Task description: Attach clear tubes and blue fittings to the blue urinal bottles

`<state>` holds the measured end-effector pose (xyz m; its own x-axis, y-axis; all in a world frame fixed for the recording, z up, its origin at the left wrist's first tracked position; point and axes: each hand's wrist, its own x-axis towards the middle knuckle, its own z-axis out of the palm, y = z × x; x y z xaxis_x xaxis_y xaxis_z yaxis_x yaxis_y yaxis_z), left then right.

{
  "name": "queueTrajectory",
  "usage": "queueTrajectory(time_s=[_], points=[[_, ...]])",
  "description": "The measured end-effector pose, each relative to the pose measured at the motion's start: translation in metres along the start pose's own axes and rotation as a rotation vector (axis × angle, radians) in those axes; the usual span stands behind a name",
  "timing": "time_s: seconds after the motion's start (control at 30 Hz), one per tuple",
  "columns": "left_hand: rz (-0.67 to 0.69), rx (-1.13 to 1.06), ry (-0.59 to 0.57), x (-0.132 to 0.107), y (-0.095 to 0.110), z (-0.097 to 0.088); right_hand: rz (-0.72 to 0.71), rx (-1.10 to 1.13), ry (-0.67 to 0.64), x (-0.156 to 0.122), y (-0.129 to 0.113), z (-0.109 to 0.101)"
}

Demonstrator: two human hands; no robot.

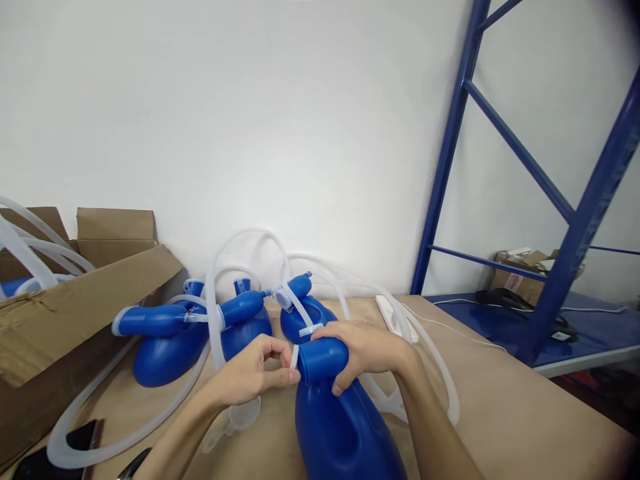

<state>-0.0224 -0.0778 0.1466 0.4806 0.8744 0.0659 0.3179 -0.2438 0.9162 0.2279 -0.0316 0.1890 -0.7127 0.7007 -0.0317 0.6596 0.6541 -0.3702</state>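
Note:
A blue plastic urinal bottle point(345, 427) with a moulded handle stands at the lower middle, its angled neck pointing left. My right hand point(365, 350) is wrapped over the top of that neck, thumb at the near side. My left hand point(265, 370) pinches a white translucent ring point(295, 357) between thumb and fingers against the neck's mouth; whether it is fully seated I cannot tell. Under my left hand lies a translucent cap with a strap point(243, 415), partly covered. A white piece with a clear tube point(310, 329) shows just behind my right fingers.
Behind are several more blue bottles point(170, 353) with clear hoses point(107, 448) looping across the brown-covered table point(500, 400). An open cardboard box point(95, 300) with hoses is at left, near a phone point(83, 437). A white power strip point(395, 319) and blue rack point(447, 160) are at right.

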Motion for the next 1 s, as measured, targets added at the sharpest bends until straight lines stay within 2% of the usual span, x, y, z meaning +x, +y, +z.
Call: queueTrajectory(time_s=[0.1, 0.23, 0.33, 0.47, 0.57, 0.63, 0.7, 0.77, 0.87, 0.93, 1.0], points=[[-0.102, 0.170, -0.015, -0.006, 0.005, -0.016, 0.018, 0.027, -0.020, 0.000, 0.004, -0.001], [-0.274, 0.400, -0.032, -0.009, -0.013, -0.035, 0.057, 0.082, -0.044, -0.002, 0.009, -0.005], [-0.409, 0.659, -0.073, -0.008, -0.035, -0.036, 0.088, 0.126, -0.028, -0.006, 0.012, -0.007], [-0.478, 0.769, -0.102, -0.001, -0.056, -0.027, 0.098, 0.182, -0.047, -0.008, 0.015, -0.006], [-0.454, 0.794, -0.098, 0.002, -0.059, -0.024, 0.064, 0.178, -0.047, -0.007, 0.015, -0.004], [-0.410, 0.803, -0.078, 0.002, -0.052, -0.023, 0.029, 0.160, -0.039, -0.005, 0.013, -0.003], [-0.281, 0.754, -0.015, 0.000, -0.038, -0.019, 0.006, 0.133, -0.037, -0.001, 0.011, -0.001], [-0.109, 0.616, 0.059, -0.003, -0.021, -0.010, 0.009, 0.100, -0.042, 0.003, 0.008, 0.002], [0.037, 0.501, 0.143, -0.004, 0.004, 0.010, 0.073, 0.013, -0.025, 0.007, 0.000, 0.008], [0.043, 0.577, 0.185, 0.001, 0.016, 0.022, 0.138, -0.088, 0.039, 0.006, -0.007, 0.013], [0.051, 0.659, 0.193, 0.008, 0.024, 0.026, 0.211, -0.161, 0.096, 0.005, -0.016, 0.015]])
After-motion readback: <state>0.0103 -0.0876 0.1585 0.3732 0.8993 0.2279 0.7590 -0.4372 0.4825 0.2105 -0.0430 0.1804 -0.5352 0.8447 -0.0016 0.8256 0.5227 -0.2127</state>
